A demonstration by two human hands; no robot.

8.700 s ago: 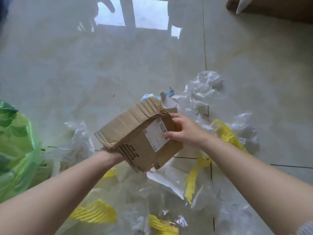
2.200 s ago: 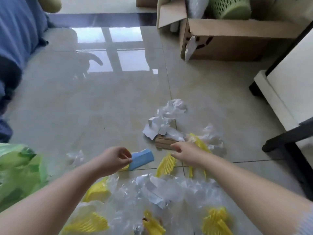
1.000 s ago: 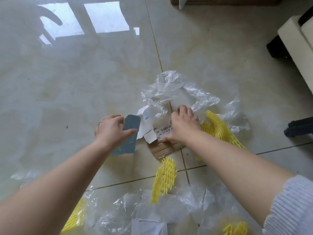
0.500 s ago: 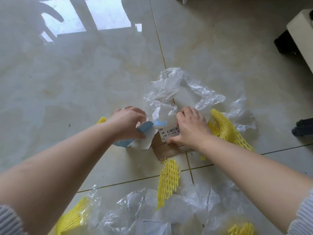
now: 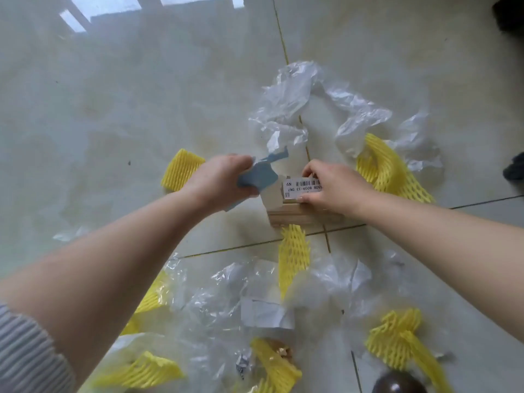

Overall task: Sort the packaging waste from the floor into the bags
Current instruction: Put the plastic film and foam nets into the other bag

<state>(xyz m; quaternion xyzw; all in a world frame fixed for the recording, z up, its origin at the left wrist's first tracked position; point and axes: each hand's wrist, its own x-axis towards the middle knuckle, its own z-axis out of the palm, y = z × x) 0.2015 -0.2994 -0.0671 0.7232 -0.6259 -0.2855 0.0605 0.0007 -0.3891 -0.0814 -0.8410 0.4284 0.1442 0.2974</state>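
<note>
Glossy floor tiles (image 5: 141, 95) are strewn with plastic film (image 5: 286, 92) and yellow foam netting (image 5: 293, 256). Blue card scraps (image 5: 256, 177) are clenched in the left hand (image 5: 221, 180); a labelled cardboard piece (image 5: 286, 205) is pinched by the right hand (image 5: 331, 185). Gathering appears underway; bagging likely follows, though no bags are visible.

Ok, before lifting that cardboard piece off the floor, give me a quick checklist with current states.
1. Left hand grips blue paper scrap: ok.
2. Right hand grips labelled cardboard piece: ok.
3. Cardboard off the floor: not ok, it lies there.
4. Yellow foam net clear of cardboard: not ok, its tip touches the near edge.
5. Bags in view: not ok.
</note>
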